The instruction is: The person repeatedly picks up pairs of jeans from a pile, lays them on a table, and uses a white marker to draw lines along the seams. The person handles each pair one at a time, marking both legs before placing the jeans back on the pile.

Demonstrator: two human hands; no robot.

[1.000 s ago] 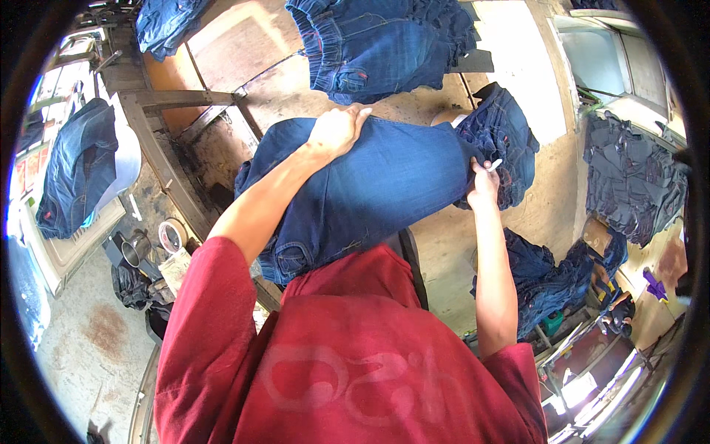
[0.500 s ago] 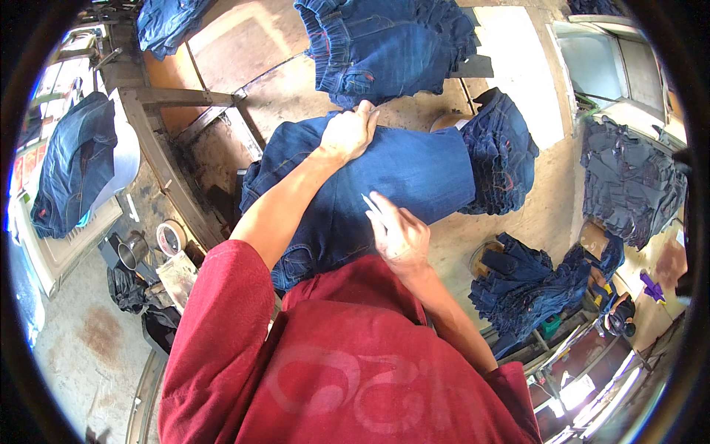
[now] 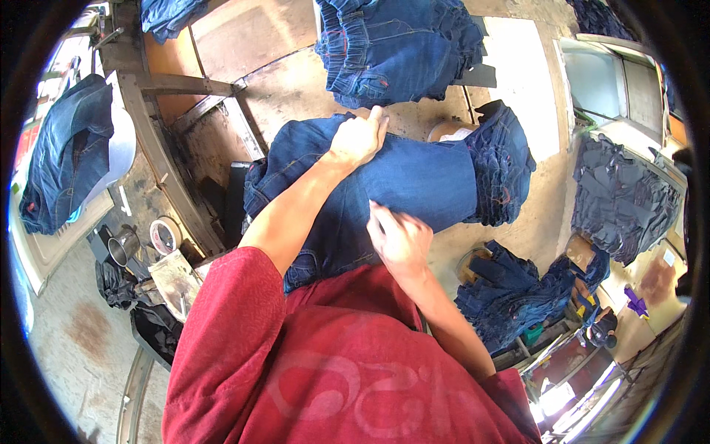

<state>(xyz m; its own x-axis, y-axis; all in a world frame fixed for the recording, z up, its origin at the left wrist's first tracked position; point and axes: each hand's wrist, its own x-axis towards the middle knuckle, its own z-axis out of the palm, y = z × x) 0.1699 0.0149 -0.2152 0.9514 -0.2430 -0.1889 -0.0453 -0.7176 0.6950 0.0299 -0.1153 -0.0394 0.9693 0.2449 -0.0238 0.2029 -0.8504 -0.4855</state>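
Note:
A pair of blue jeans [image 3: 429, 177] lies spread before me, its waist end at the left and a leg stretching right. At the far edge my left hand [image 3: 360, 138] is closed, apparently gripping the denim. Over the near part of the leg, my right hand [image 3: 401, 238] is closed with fingers pinched together. A thin pale tip shows at its fingertips; what it belongs to is too small and blurred to name. The leg's right end lies against a stack of folded dark denim [image 3: 505, 166].
Elastic-waisted jeans [image 3: 407, 55] are piled beyond my hands. More denim [image 3: 510, 292] lies at the near right, and dark grey garments [image 3: 625, 196] are stacked farther right. On the left are draped jeans [image 3: 70, 152], a tape roll [image 3: 165, 235], a metal cup [image 3: 127, 246] and a wooden frame [image 3: 177, 192].
My right hand has shifted slightly, its fingers drawn closer together, and the pale pointed thing shows less. My left hand stays at the far edge. The whole view has shifted a little.

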